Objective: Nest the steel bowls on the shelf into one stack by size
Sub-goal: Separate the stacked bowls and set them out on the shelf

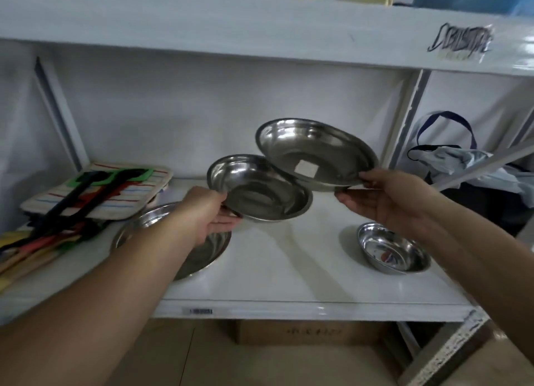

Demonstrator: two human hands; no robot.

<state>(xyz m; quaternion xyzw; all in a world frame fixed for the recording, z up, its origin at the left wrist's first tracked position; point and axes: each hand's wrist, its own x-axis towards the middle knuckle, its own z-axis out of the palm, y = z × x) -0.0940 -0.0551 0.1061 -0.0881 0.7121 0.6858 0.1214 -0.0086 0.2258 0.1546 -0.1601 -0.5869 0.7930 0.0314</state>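
My left hand [212, 216] grips the near-left rim of a medium steel bowl [260, 187], held tilted above the white shelf [289, 273]. A larger steel bowl [318, 151] with a white sticker inside is tilted in the air just right of it, my right hand [384, 197] pinching its near-right rim. The two held bowls nearly touch at their rims. A wide steel bowl [208, 251] rests on the shelf under my left wrist, partly hidden by my arm. The smallest steel bowl [393, 248] sits alone at the shelf's right.
A striped cloth pad [95, 195] with green and black utensils on it lies at the shelf's left, over several coloured spatulas [31, 247]. The upper shelf board [260, 30] hangs close overhead. A white bag with dark handles [450, 148] fills the right bay. A cardboard box [306, 332] sits below.
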